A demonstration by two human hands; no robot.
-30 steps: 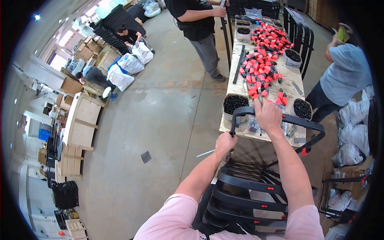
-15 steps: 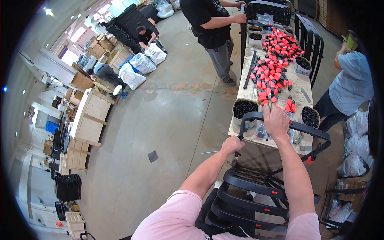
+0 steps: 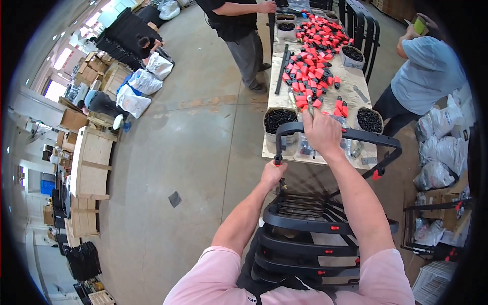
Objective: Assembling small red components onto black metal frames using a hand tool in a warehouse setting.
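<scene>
A black curved tube frame (image 3: 363,135) stands in front of me, its top bar reaching over the near table edge. My right hand (image 3: 323,133) is closed over that top bar, left of its middle. Just beyond its fingers shows a thin metallic piece (image 3: 310,104); I cannot tell whether it is held. My left hand (image 3: 273,174) is closed at the lower end of the frame's left bend, by a small red mark. Something yellow and black (image 3: 283,186) sticks out beside that hand, its kind unclear. More black curved frames (image 3: 305,222) with red parts are stacked below my arms.
The wooden table (image 3: 356,84) carries a heap of red-and-black parts (image 3: 312,68) and tubs of small black pieces (image 3: 278,120) (image 3: 369,120). One person (image 3: 239,38) stands left of the table, another (image 3: 424,71) at right. White sacks (image 3: 438,147) are piled at right; wooden crates (image 3: 91,162) stand at left.
The view has swung right, so the table and people sit further left in it. Both hands remain on the frame. A thin metal shaft by my left hand no longer shows.
</scene>
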